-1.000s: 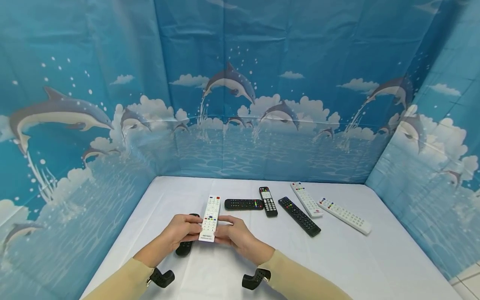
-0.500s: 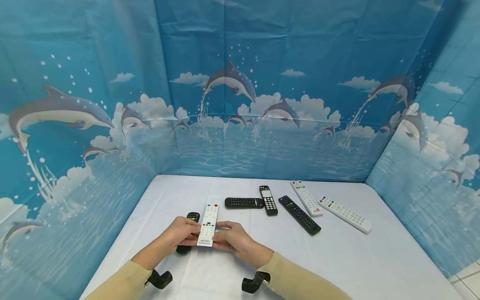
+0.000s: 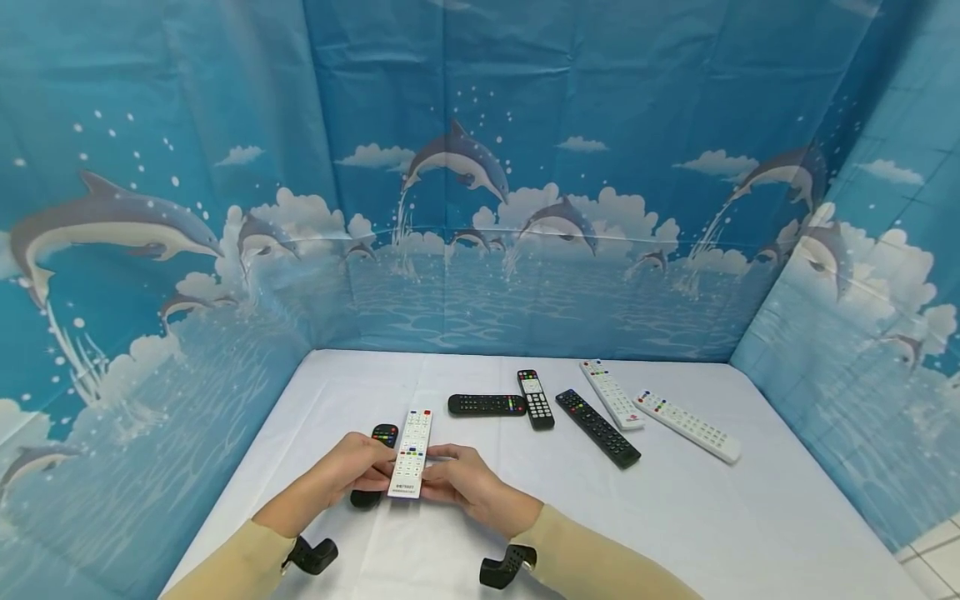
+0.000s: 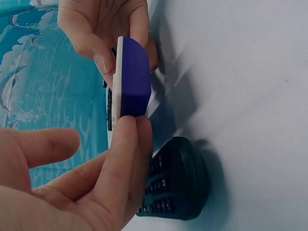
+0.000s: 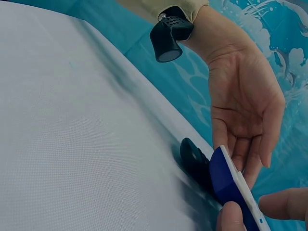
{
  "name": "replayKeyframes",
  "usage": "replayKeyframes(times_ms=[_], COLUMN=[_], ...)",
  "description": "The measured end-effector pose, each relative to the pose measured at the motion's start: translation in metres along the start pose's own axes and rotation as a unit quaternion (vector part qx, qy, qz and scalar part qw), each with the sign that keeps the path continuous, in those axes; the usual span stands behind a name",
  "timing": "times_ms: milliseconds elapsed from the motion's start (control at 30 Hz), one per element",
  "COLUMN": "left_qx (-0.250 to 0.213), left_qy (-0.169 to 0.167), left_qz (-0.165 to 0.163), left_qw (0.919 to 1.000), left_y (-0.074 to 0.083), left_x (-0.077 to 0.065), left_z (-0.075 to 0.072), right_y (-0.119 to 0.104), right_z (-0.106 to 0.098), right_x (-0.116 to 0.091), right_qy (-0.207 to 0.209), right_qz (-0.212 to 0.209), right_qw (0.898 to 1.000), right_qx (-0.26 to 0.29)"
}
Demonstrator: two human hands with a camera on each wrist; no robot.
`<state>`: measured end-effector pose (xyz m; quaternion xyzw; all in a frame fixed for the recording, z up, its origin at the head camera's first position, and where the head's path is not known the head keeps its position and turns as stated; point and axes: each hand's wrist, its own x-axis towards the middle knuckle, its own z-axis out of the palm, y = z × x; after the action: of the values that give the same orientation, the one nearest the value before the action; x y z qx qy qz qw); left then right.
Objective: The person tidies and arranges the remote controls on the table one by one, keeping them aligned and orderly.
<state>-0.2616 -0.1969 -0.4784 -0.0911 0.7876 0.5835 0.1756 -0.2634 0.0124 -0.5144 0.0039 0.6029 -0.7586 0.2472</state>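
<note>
A white remote control (image 3: 409, 454) with a purple-blue back (image 4: 135, 79) is held clear of the white table. My right hand (image 3: 468, 483) pinches it at its right edge, thumb on the button side and a finger behind. My left hand (image 3: 348, 472) touches the opposite edge with fairly straight fingertips; its thumb stands apart from the remote, as the left wrist view shows. Just behind the left fingers lies a black remote control (image 3: 367, 498), partly hidden by that hand. In the left wrist view, the keypad end of this black remote (image 4: 180, 178) rests below the fingers.
Toward the back lie a black remote (image 3: 487, 406) set sideways, a black one with light buttons (image 3: 536, 400), a long black one (image 3: 598, 428) and two white ones (image 3: 611, 394), (image 3: 688, 427). A dolphin-print curtain (image 3: 480, 300) encloses the white table (image 3: 637, 533).
Both hands have brought the white remote a little nearer and to the left, lowering it. More of the black remote behind the left hand shows. The other remotes stay put.
</note>
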Motion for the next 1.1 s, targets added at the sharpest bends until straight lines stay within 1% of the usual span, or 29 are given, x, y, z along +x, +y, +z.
replayKeyframes(times_ms=[233, 433, 567, 800, 1100], left_qx=[0.004, 0.001, -0.004, 0.001, 0.003], left_qy=[0.003, -0.009, -0.013, -0.014, -0.01], left_qz=[-0.002, -0.007, -0.004, 0.002, -0.006], left_qw=[1.0, 0.9999, 0.9999, 0.9999, 0.9999], left_y=[0.0, -0.003, -0.004, -0.003, -0.004], left_x=[-0.005, -0.013, -0.016, -0.016, -0.017], left_z=[-0.001, -0.001, -0.001, -0.003, -0.004], right_y=[-0.002, 0.003, 0.006, 0.002, 0.003], right_z=[0.003, 0.004, 0.004, 0.004, 0.004], right_x=[-0.004, -0.008, -0.01, -0.011, -0.013], right_qy=[0.004, 0.001, -0.005, -0.013, -0.019], right_qz=[0.017, 0.02, 0.017, 0.022, 0.034], right_qw=[1.0, 1.0, 1.0, 1.0, 0.999], right_qx=[-0.007, -0.001, -0.002, 0.003, 0.001])
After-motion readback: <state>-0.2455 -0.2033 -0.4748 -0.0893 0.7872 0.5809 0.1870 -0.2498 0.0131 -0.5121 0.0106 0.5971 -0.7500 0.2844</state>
